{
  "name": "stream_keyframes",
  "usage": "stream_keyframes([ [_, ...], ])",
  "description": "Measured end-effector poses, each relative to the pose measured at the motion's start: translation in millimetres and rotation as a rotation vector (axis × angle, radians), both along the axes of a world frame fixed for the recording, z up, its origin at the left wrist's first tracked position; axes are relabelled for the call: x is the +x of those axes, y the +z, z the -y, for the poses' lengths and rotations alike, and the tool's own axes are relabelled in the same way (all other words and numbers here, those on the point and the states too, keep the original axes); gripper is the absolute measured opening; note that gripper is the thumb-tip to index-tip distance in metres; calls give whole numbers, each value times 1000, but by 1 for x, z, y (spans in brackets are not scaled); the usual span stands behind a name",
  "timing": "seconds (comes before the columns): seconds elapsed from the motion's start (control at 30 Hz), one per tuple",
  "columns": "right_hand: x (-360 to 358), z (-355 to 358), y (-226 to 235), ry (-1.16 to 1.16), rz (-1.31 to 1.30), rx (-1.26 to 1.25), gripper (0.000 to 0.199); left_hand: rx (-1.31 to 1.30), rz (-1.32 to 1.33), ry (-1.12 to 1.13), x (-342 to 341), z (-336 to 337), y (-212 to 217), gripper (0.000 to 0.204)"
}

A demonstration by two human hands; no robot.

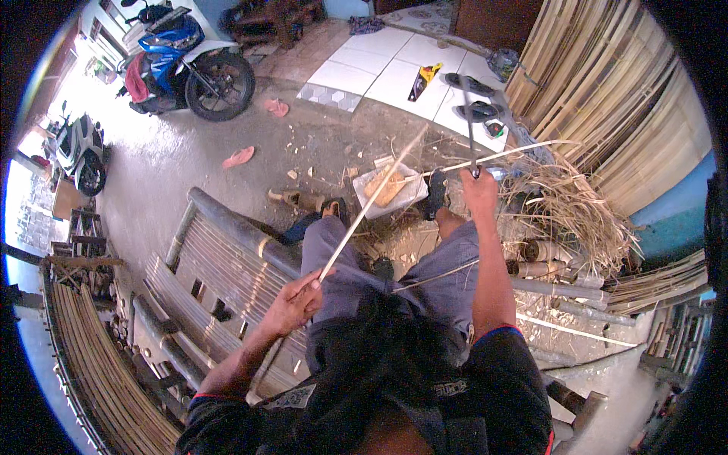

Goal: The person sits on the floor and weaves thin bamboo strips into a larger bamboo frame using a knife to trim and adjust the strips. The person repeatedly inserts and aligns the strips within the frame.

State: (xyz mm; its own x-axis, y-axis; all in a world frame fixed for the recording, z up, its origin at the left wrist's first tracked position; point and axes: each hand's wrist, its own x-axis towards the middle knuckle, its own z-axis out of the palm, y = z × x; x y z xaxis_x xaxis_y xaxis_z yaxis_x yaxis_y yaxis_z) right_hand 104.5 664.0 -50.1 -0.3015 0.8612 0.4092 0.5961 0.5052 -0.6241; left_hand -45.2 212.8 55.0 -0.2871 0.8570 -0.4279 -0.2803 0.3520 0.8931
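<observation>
The left hand (297, 300), at lower centre-left of the frame, is closed around the near end of a thin bamboo strip (371, 201) that slants up toward the upper centre. The right hand (479, 189), right of centre, grips a dark long-bladed tool (469, 125) pointing upward; its fingers are hidden behind the fist. The strip's far end blurs over a pale tray (394, 189) on the floor. A bamboo bench (220, 273) lies at left, partly covered by the person's legs.

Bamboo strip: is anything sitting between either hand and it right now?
Nothing visible. The left hand already grips the bamboo strip at its near end, and the right hand holds a long dark blade beside its far part.
</observation>
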Motion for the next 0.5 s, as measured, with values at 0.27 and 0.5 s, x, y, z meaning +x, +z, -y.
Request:
stream_keyframes([
  [0.27,-31,89,11,348,-904,-1254,24,-202,-737,-243,-37,30,2,37],
  [0.5,-79,91,-68,185,-1304,-1600,14,-165,-1671,65,-77,-31,75,26],
])
